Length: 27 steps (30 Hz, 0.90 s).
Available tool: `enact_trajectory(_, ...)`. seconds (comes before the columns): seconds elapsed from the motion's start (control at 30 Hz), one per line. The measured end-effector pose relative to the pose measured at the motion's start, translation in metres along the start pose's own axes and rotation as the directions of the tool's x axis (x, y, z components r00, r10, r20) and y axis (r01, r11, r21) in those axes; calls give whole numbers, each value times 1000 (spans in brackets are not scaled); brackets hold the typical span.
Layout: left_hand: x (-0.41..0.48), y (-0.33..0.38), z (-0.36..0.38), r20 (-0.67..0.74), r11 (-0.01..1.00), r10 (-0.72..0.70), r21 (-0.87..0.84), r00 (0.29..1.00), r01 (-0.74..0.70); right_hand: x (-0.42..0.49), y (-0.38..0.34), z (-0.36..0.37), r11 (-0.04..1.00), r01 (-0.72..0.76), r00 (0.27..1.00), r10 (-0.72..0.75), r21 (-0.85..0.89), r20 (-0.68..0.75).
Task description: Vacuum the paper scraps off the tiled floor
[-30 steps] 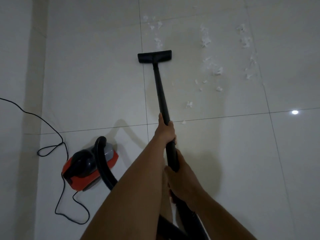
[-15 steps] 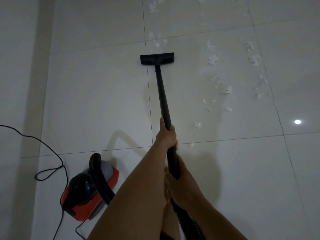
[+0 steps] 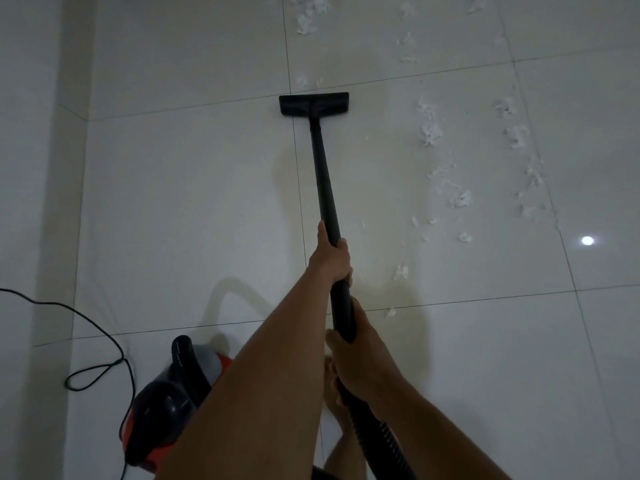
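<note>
Both hands hold the black vacuum wand. My left hand grips it higher up, my right hand lower down near the ribbed hose. The flat black nozzle rests on the pale tiled floor ahead of me. Two small paper scraps lie just beyond the nozzle. More white scraps trail down the tiles to its right, a second line runs further right, and another cluster sits at the top edge.
The red and black vacuum canister sits on the floor at my lower left, with its black power cord looping off to the left. A wall runs along the left side. A lamp reflection shines on the right tile.
The nozzle has been pushed forward over the scraps that lay in front of it, and the view has tilted so the floor and canister sit lower in frame. Both hands keep their grip.
</note>
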<state>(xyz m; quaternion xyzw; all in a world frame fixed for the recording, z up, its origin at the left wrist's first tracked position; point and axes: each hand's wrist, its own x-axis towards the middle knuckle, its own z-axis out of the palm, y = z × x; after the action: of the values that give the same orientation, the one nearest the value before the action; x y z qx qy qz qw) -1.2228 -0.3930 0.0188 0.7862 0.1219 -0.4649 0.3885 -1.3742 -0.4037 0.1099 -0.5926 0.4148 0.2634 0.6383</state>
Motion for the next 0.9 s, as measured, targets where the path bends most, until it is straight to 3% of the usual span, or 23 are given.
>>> enact_trajectory(0.33, -38, 1, 3, 33, 999, -42, -9, 999, 43, -36, -11, -2, 995, -80, 997, 79, -59, -13)
enact_trajectory(0.9, -37, 45, -8, 22, 997, -79, 8, 997, 79, -39, -64, -26, 993, -43, 999, 46, -114, 23)
